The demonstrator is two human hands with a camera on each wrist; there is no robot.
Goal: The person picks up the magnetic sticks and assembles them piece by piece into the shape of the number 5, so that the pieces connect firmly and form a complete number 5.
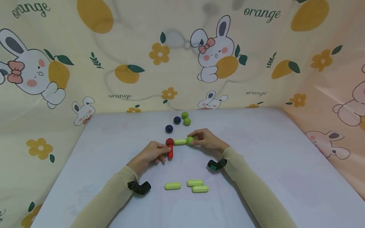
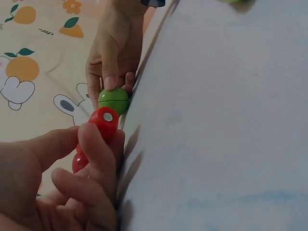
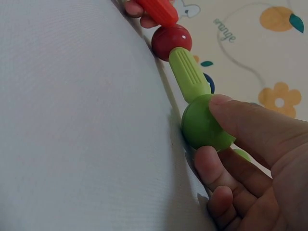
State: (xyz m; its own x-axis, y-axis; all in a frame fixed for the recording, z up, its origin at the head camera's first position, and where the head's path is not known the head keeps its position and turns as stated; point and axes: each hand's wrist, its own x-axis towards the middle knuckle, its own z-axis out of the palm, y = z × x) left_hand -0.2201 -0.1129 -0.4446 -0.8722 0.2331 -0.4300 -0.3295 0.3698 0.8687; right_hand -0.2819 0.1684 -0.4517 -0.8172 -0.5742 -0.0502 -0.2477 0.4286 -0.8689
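My left hand (image 1: 149, 153) pinches a red rod (image 1: 170, 154) between thumb and fingers. A silver disc shows on the rod's near end in the left wrist view. The rod's far end meets a red ball (image 1: 169, 141). From that ball a light green ribbed rod (image 3: 189, 73) runs right to a green ball (image 3: 204, 122), making an L-shaped chain. My right hand (image 1: 207, 139) pinches this green ball between thumb and fingers. In the right wrist view the balls and rods touch end to end, low over the white table.
Behind the chain lie two dark blue balls (image 1: 169, 128) and two green balls (image 1: 186, 121). Nearer the front edge, three light green rods (image 1: 172, 186) lie flat on the white table (image 1: 114, 196). A patterned cloth (image 1: 176, 72) rises along the back and sides.
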